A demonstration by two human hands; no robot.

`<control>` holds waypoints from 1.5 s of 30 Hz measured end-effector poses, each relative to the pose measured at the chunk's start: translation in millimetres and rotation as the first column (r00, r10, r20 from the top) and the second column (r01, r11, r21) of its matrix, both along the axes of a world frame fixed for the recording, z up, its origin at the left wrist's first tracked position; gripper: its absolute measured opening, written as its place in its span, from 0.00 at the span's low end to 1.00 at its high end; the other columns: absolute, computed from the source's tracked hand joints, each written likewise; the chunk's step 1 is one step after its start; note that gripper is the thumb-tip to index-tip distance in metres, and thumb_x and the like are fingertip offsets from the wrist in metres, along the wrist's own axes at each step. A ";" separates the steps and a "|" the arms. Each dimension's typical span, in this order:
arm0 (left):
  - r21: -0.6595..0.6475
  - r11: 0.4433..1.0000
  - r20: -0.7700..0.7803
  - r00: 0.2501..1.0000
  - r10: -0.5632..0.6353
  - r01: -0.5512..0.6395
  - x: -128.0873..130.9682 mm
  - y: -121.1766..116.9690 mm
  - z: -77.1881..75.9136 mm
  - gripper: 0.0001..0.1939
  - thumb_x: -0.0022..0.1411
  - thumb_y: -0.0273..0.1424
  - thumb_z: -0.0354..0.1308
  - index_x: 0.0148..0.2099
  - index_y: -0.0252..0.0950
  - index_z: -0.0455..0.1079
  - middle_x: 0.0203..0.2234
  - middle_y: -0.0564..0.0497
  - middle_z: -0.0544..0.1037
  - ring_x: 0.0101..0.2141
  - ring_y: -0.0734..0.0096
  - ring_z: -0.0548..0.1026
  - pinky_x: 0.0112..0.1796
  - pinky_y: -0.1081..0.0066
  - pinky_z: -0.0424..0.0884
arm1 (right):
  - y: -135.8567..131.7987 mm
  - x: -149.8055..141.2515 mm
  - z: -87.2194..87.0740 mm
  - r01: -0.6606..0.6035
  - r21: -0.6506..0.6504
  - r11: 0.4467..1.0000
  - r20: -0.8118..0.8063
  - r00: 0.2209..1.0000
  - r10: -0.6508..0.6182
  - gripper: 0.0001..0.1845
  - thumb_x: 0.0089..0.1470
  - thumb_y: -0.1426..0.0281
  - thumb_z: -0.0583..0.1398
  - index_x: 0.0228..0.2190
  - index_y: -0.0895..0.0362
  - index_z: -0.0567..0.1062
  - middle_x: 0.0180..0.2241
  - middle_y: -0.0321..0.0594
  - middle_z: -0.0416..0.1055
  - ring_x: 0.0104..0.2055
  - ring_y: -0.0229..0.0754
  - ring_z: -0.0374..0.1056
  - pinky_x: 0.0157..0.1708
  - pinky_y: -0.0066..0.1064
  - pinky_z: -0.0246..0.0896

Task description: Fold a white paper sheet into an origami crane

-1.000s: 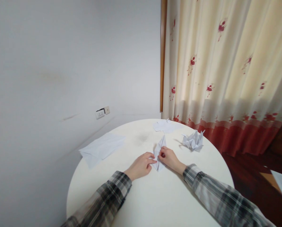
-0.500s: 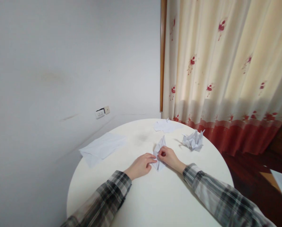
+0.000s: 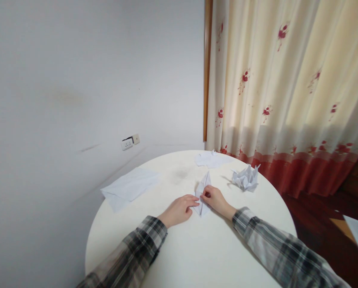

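Observation:
A white folded paper point(image 3: 205, 181), shaped like a long diamond with pointed ends, lies on the round white table point(image 3: 191, 252). The extended fingers of my left hand point(image 3: 180, 208) rest on its left edge, thumb held apart below. From the right, my right hand point(image 3: 215, 200) pinches the paper near its middle with thumb and forefinger. Part of the fold is hidden under the fingers of both hands.
White paper sheets point(image 3: 134, 184) lie at the table's left side. More paper point(image 3: 210, 160) lies at the far edge. Several folded paper shapes point(image 3: 245, 179) are heaped at the right. Behind the table are a wall with a socket point(image 3: 127, 144) and a flowered curtain point(image 3: 263, 88).

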State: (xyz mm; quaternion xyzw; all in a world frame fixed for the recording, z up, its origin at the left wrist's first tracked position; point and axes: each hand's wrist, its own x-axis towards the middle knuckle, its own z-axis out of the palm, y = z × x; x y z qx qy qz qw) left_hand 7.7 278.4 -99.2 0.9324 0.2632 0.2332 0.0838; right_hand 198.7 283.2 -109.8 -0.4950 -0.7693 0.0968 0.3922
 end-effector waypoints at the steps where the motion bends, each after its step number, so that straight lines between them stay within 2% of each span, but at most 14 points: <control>1: 0.001 1.000 -0.001 1.000 -0.001 0.001 0.1 0.1 -0.2 0.25 0.43 0.17 0.44 0.43 0.37 0.69 0.46 0.52 0.68 0.48 0.72 0.63 0.51 0.70 0.57 | 0.1 0.0 -0.2 0.000 0.002 1.000 0.001 1.000 0.000 0.06 0.46 0.74 0.56 0.20 0.59 0.68 0.21 0.34 0.64 0.24 0.33 0.59 0.25 0.23 0.52; 10: 0.009 1.000 -0.017 1.000 -0.019 0.019 1.5 -1.4 1.7 0.25 0.42 0.16 0.44 0.43 0.34 0.68 0.46 0.51 0.69 0.48 0.72 0.62 0.51 0.69 0.57 | 3.8 0.3 -4.0 -0.002 0.021 1.000 0.001 1.000 0.002 0.06 0.45 0.75 0.56 0.19 0.60 0.67 0.21 0.34 0.63 0.23 0.32 0.59 0.24 0.22 0.51; 29: -0.043 0.999 0.001 1.000 -0.005 0.005 1.2 1.3 -0.5 0.26 0.42 0.16 0.44 0.43 0.37 0.69 0.45 0.53 0.69 0.47 0.72 0.63 0.50 0.68 0.59 | 1.8 0.7 -1.5 -0.008 0.000 1.000 -0.016 1.000 0.008 0.06 0.44 0.75 0.56 0.19 0.59 0.69 0.21 0.34 0.64 0.23 0.32 0.59 0.24 0.22 0.52; 40: -0.060 0.998 0.026 1.000 -0.018 0.020 1.8 -0.2 2.1 0.24 0.45 0.15 0.45 0.42 0.39 0.71 0.39 0.53 0.74 0.42 0.73 0.67 0.45 0.70 0.63 | -1.6 -1.7 2.5 -0.009 -0.016 1.000 0.010 1.000 0.009 0.04 0.40 0.77 0.57 0.17 0.59 0.68 0.20 0.33 0.63 0.22 0.32 0.58 0.24 0.21 0.51; 45: -0.057 0.998 0.035 0.999 -0.022 0.024 1.7 -0.5 2.6 0.25 0.45 0.15 0.45 0.42 0.40 0.70 0.39 0.53 0.74 0.42 0.73 0.67 0.45 0.71 0.63 | -2.3 -1.8 3.4 -0.017 -0.003 1.000 0.006 1.000 0.017 0.04 0.40 0.77 0.57 0.17 0.59 0.68 0.20 0.33 0.64 0.22 0.32 0.58 0.24 0.22 0.50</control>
